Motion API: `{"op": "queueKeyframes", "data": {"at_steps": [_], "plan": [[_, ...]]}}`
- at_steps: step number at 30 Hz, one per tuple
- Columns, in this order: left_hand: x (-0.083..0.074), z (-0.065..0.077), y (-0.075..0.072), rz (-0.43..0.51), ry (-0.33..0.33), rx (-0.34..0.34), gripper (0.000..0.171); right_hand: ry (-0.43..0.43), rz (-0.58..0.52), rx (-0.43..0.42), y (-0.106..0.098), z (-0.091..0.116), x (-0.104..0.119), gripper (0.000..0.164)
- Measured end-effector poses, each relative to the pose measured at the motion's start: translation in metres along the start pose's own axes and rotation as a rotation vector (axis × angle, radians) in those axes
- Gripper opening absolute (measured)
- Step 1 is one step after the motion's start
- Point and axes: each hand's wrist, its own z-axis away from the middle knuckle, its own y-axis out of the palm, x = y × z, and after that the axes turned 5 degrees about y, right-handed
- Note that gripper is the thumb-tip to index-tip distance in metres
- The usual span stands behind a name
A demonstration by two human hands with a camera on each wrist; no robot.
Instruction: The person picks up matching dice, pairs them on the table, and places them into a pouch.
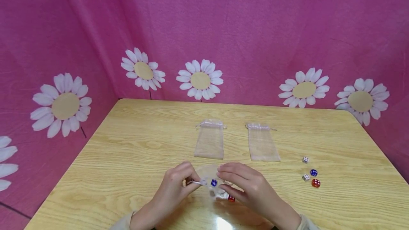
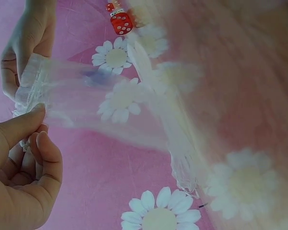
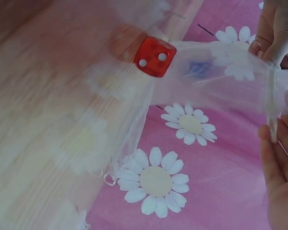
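A sheer white drawstring pouch (image 2: 62, 112) is stretched between both hands over the table. My left hand (image 1: 177, 182) pinches its gathered mouth between thumb and fingers. At the same mouth, my right hand (image 1: 247, 187) grips the edge from the other side, its fingers reaching across the pouch in the head view. A blue die (image 1: 214, 182) shows blurred through the mesh. Close under the right hand, a red die (image 1: 231, 198) with white pips lies on the table, partly hidden by the hand.
Two flat sheer drawstring pouches, a left one (image 1: 209, 141) and a right one (image 1: 263, 144), lie further back on the wooden table (image 1: 143, 144). At right sit two white dice (image 1: 305, 159), a blue die (image 1: 314, 172) and another red die (image 1: 316, 182). Pink flowered cloth (image 1: 243, 38) stands behind.
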Motion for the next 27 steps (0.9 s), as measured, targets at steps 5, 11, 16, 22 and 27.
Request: {"op": "queueKeyframes", "data": {"at_steps": [5,11,16,22,27], "plan": [[0.001,0.0,0.0,-0.003,-0.024,0.008,0.024,0.054,-0.104,-0.024,0.002,0.001,-0.002,0.023],[0.001,0.0,-0.001,-0.021,-0.043,0.01,0.023,0.141,-0.184,-0.051,0.003,0.004,-0.004,0.022],[0.001,0.0,-0.002,-0.039,-0.056,0.003,0.024,0.233,-0.217,-0.046,0.001,0.006,-0.005,0.023],[0.0,-0.001,-0.003,-0.053,-0.083,0.0,0.024,0.343,-0.2,-0.03,-0.01,0.015,-0.01,0.03],[0.0,-0.002,-0.003,-0.056,-0.089,-0.004,0.023,0.436,-0.161,0.0,-0.019,0.026,-0.016,0.038]]}}
